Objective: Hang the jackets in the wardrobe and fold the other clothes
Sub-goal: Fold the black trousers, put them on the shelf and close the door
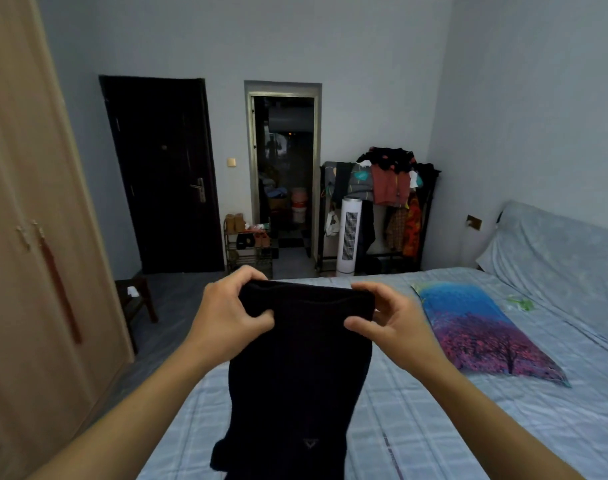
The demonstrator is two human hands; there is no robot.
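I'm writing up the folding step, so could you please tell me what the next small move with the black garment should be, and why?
Probably lower it flat onto the bed. The left hand and right hand grip the top edge of the black garment, which hangs in the air above the sheet, folded narrow. It needs a surface for the next fold.

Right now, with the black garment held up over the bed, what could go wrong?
Both hands, left hand and right hand, pinch only the top edge of the black garment, so a corner may slip. Its lower end bunches near the bed edge and might slide toward the floor, spoiling the fold.
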